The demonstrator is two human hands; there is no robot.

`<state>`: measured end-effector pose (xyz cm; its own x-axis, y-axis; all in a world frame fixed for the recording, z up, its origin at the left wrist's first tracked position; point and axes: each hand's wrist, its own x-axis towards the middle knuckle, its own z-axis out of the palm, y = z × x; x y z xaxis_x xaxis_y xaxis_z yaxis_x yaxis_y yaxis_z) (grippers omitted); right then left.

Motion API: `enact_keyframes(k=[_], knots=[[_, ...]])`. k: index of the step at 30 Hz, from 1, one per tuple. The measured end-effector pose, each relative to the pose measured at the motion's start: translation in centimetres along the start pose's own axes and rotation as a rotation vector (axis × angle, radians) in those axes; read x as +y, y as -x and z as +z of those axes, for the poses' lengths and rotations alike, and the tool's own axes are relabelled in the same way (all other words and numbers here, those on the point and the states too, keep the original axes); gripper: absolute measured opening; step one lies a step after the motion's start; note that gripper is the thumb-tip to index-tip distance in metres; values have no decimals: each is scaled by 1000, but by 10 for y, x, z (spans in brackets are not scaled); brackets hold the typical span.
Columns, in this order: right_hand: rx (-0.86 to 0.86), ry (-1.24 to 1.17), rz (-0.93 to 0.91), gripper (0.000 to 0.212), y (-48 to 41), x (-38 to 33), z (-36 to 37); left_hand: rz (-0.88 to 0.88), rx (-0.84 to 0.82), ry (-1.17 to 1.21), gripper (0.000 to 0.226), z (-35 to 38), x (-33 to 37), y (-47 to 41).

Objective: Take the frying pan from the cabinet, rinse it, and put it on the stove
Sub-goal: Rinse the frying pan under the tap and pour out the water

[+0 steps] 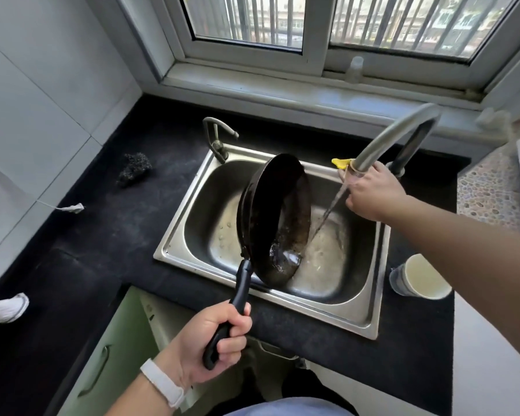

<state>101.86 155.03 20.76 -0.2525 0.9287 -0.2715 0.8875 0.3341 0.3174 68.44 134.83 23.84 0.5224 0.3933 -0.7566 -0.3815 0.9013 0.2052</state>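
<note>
Left hand (213,337) is closest to us; its fingers are wrapped tight around the black handle of the frying pan (275,217); the handle runs up and away from that hand to the pan, which tips on its side over the sink (174,250); water pools low in the pan; right hand (370,193), curled at the tap spout (394,139), is farther off, beside the stream; the stove is not in sight; the left hand looks best placed to carry the pan.

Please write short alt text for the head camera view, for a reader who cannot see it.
A person's left hand tilts a black frying pan by its handle over a steel sink, while the right hand holds the tap spout and water streams down beside the pan. A paper cup stands on the dark counter right of the sink, a scourer to its left.
</note>
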Motion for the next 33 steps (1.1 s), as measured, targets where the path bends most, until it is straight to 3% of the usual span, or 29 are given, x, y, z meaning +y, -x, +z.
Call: enact_keyframes(k=[13,18,21,27,31,33], knots=[[22,-220,205,69,12,-13,-2,7,-32,19,35,-3,1,2],[212,-490,254,39,61,-65,-4,15,-79,-1,33,-7,2,8],[29,-884,351,24,103,-115,-12,9,-111,-6,31,-11,5,13],[-282,-1485,454,34,134,-220,-42,-22,-153,-23,22,-18,7,18],[-548,-1969,625,43,127,-256,-61,-41,-166,-57,15,-20,7,24],[-573,-2162,704,44,120,-265,-64,-49,-148,-61,9,-20,6,26]])
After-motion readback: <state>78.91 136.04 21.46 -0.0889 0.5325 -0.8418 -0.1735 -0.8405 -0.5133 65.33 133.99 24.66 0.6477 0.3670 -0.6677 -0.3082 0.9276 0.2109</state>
